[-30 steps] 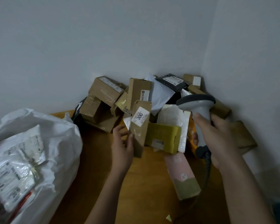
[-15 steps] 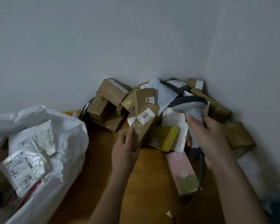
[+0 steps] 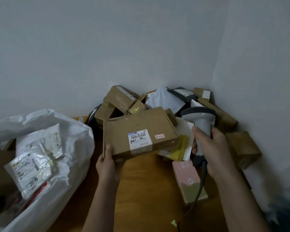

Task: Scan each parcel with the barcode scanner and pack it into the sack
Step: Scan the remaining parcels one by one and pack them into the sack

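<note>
Parcel in hand: brown cardboard box (image 3: pixel 139 133), label side up, lifted clear of the wooden table (image 3: pixel 147 195) in front of the heap.
Label: white barcode sticker (image 3: pixel 139 138) on the box's top face, with a small red-edged handwritten tag (image 3: pixel 159 136) just to its right.
My left hand (image 3: pixel 108 164): grips the box at its near left corner, thumb on the top face, the other fingers hidden underneath.
My right hand (image 3: pixel 208 148): fingers curled round the handle of the barcode scanner (image 3: pixel 199 121), head raised just beside the box's right end; its cable (image 3: pixel 203 174) hangs down past my wrist.
Sack: white plastic sack (image 3: pixel 70 158) to my left, mouth open, several clear-wrapped labelled packets (image 3: pixel 29 169) lying inside.
Heap: unscanned parcels (image 3: pixel 122 97) piled in the wall corner behind the box, brown cartons, a white mailer (image 3: pixel 164 101) and a black mailer (image 3: pixel 182 92) among them.
Near items: yellow parcel (image 3: pixel 179 151) partly under the box; pink and tan box (image 3: pixel 189 180) flat on the table below my right hand.
</note>
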{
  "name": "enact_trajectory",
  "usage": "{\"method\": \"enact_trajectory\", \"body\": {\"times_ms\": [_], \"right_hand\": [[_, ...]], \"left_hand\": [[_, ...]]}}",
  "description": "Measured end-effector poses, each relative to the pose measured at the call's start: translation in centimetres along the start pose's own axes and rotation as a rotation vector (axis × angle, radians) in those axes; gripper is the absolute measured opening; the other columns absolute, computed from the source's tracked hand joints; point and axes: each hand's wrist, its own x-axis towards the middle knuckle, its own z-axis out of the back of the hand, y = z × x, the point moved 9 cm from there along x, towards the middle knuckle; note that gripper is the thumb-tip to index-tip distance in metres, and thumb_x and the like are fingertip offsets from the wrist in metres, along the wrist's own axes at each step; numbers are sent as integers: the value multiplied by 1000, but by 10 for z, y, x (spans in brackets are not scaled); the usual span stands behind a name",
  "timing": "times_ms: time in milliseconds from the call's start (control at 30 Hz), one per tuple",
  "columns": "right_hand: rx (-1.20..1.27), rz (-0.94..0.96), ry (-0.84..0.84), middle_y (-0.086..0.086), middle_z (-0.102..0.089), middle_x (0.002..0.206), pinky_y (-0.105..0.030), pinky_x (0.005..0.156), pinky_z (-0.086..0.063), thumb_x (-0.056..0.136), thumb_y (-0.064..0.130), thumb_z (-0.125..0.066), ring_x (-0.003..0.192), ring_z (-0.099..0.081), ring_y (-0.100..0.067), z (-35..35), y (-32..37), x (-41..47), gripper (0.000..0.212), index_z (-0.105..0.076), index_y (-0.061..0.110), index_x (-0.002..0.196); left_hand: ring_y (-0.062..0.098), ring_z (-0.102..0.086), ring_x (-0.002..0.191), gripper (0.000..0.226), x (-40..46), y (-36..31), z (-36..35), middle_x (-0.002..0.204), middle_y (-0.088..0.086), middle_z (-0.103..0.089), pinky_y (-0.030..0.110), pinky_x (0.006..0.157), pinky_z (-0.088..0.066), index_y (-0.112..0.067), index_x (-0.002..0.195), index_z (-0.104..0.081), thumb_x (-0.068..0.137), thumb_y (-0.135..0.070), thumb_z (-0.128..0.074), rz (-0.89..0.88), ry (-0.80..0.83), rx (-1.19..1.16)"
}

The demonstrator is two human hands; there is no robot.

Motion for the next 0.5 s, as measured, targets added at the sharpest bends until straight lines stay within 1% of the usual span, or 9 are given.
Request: {"method": "enact_trajectory", "body": {"times_ms": [33, 133, 267, 333, 400, 500], "right_hand": [[3, -13, -1, -6, -60, 73, -24, 47, -46, 90, 36, -68, 50, -56, -8, -3, -4, -1, 23, -60, 20, 104], [6, -37, -19, -7, -62, 78, -20, 43, -44, 85, 42, -71, 49, -56, -6, -9, -14, -1, 31, -58, 23, 106], [-2, -37, -21, -6, -62, 77, -20, 43, -45, 80, 47, -74, 45, -56, -5, -16, -22, -1, 38, -55, 22, 102], [-31, -29, -40, -7, -63, 77, -19, 43, -45, 80, 42, -76, 44, -57, -3, -16, -25, 0, 38, -54, 19, 102], [-45, -15, -58, -6, -62, 78, -18, 43, -45, 82, 31, -77, 45, -57, -3, -14, -25, 0, 37, -54, 16, 106], [-33, -4, -69, -4, -61, 78, -22, 46, -47, 84, 24, -74, 52, -58, -7, -9, -23, -1, 32, -54, 20, 109]], "left_hand": [[24, -67, 91, 38, -2, 3, -1, 108, 10, -65, 34, 59, -60, -13, 123, -53, 94, -34, -63, 43, 31, -50], [27, -69, 94, 39, -7, 11, -5, 113, 14, -65, 39, 62, -60, -14, 128, -51, 95, -32, -61, 132, 134, -170], [29, -73, 90, 38, -12, 17, -10, 112, 18, -69, 40, 66, -60, -15, 129, -52, 95, -31, -59, 193, 289, -271], [32, -73, 93, 37, -11, 20, -9, 107, 19, -72, 45, 70, -60, -14, 127, -54, 93, -27, -62, 226, 341, -312], [35, -71, 97, 40, -11, 22, -4, 107, 21, -72, 47, 74, -59, -11, 126, -54, 89, -22, -66, 271, 383, -312], [34, -70, 100, 45, -9, 24, 6, 107, 20, -72, 43, 74, -60, -2, 121, -57, 82, -20, -70, 302, 432, -152]]}}
